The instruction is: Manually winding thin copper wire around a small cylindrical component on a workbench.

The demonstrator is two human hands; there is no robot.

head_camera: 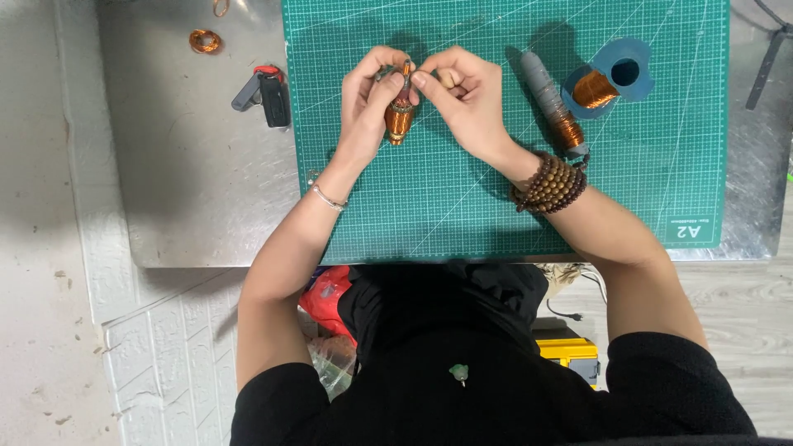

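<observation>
Both hands meet over a green cutting mat [462,206] on a metal table. My left hand [368,103] grips a small motor armature [400,116] wound with copper wire, held upright above the mat. The fingers of my right hand [462,95] pinch the top end of the same armature, thumb and forefinger pressed against it. A thin bracelet circles my left wrist and a wooden bead bracelet [552,185] wraps my right wrist.
A second armature on a grey shaft [552,103] lies right of my hands. Beside it sits a blue spool of copper wire [607,81]. A car key with fob [266,92] and a small copper coil [205,40] rest on the bare metal table [206,190] at left.
</observation>
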